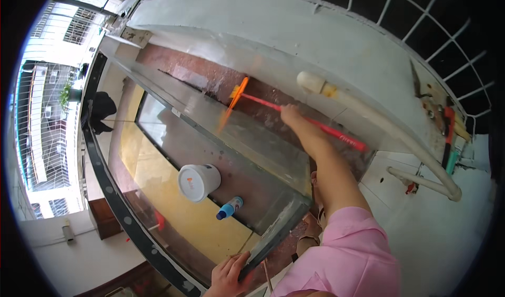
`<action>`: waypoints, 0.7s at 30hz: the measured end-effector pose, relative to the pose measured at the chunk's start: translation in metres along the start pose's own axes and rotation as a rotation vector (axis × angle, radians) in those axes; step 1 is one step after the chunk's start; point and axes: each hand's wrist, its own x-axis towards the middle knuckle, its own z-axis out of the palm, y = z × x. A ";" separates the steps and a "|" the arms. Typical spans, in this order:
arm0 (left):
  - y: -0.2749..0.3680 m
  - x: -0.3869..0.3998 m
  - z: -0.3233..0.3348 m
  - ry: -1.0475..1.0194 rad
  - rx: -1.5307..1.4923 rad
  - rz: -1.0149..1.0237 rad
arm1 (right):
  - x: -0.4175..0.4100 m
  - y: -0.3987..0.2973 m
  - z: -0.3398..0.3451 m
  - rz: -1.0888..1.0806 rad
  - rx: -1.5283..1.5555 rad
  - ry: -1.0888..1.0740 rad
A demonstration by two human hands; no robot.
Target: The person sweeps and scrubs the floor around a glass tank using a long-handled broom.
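My right hand (291, 115) grips the red handle of a long-handled brush (337, 134) with an orange head. The head stands against the glass side of a large tank (272, 227), over a wet reddish floor strip (173, 62) between the tank and a pale wall; it is partly blurred. At the tank's near corner, my left hand (230, 271) has its fingers curled over the dark edge. On top of the tank are a white lidded plastic bucket (199, 182) and a blue-and-white bottle (230, 208) with a dark blue cap.
A cream plastic pipe (378, 125) runs along the wall ledge (252, 17), which white bars border. Tools (449, 131) lie on the ledge at right. A black cloth-like item (103, 109) hangs over a dark frame (104, 173) at left. A potted plant (73, 95) stands by the window bars.
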 end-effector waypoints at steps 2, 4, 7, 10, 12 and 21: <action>-0.001 0.004 0.003 0.003 -0.034 0.076 | 0.023 0.058 0.003 0.100 0.040 -0.110; -0.001 0.007 0.002 -0.016 -0.048 0.059 | 0.016 0.089 0.021 0.153 0.099 -0.146; -0.001 0.004 -0.003 -0.021 -0.031 0.027 | -0.041 0.116 0.041 0.074 0.129 -0.207; -0.001 0.000 -0.005 -0.032 -0.035 0.018 | -0.122 0.169 0.050 0.125 0.189 -0.207; 0.001 -0.007 -0.002 -0.048 -0.053 0.015 | -0.173 0.197 0.039 0.148 0.188 -0.180; 0.001 -0.025 0.003 0.151 -0.155 0.072 | -0.323 0.267 -0.068 0.178 -0.275 -0.425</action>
